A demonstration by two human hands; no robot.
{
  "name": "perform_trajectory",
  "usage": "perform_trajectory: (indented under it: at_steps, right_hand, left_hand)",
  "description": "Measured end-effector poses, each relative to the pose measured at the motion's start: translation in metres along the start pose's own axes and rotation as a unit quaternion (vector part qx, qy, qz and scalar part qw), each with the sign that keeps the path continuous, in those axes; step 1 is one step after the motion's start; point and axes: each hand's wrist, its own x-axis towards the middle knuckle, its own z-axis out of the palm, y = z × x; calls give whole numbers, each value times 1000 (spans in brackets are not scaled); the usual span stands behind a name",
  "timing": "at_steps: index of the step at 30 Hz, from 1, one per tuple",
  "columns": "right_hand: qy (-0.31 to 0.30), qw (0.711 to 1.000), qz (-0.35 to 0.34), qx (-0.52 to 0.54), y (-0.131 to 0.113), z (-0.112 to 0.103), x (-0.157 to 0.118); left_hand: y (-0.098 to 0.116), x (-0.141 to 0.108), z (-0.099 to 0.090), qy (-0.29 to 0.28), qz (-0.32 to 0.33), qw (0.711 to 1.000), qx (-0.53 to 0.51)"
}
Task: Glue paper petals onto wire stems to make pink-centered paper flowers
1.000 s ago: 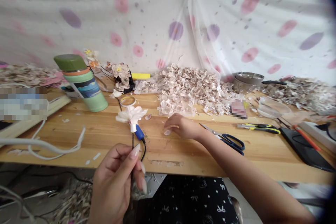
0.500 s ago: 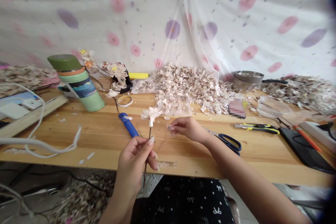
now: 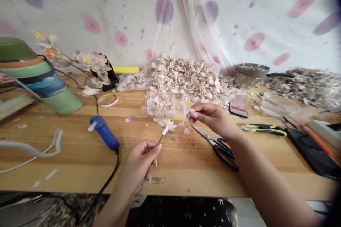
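White flower [image 3: 166, 125], stem [image 3: 160, 139] pinched in left hand [image 3: 140, 158]

A matt, papery look is shared by flower [image 3: 166, 125] and petals [image 3: 183, 78]; grained wood is seen in the table [image 3: 80, 165], shiny metal in the scissor blades [image 3: 205, 134].

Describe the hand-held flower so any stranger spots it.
On the wooden table, find the large central petal heap. In front of it, the left hand's grip pinches a dark stem bearing the flower: whitish throughout, unlike the yellow-marked blooms at back left.
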Motion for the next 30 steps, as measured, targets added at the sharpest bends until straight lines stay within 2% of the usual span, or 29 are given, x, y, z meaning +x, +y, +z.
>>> perform_trajectory:
  at_steps: [4, 6, 10, 15, 18, 22, 30]
  right_hand:
    - [5, 993, 91, 73, 16, 6, -7]
    - [12, 991, 101, 86, 21, 7, -10]
    - [19, 999, 40, 24, 24, 6, -12]
    - [-44, 985, -94, -138, 23, 12, -13]
    - [-59, 985, -71, -146, 23, 19, -15]
    - [-41, 990, -19, -132, 27, 21, -19]
    - [-30, 984, -19, -176, 32, 19, -18]
  left_hand:
    - [0, 1, 4, -7, -34, 998, 59]
    - [2, 0, 5, -9, -41, 996, 77]
    - [5, -2, 8, -7, -44, 995, 90]
    - [6, -2, 9, -3, -45, 994, 100]
    - [5, -2, 9, -8, -45, 993, 108]
    - [6, -3, 8, -19, -51, 991, 121]
    - [6, -4, 7, -29, -61, 990, 121]
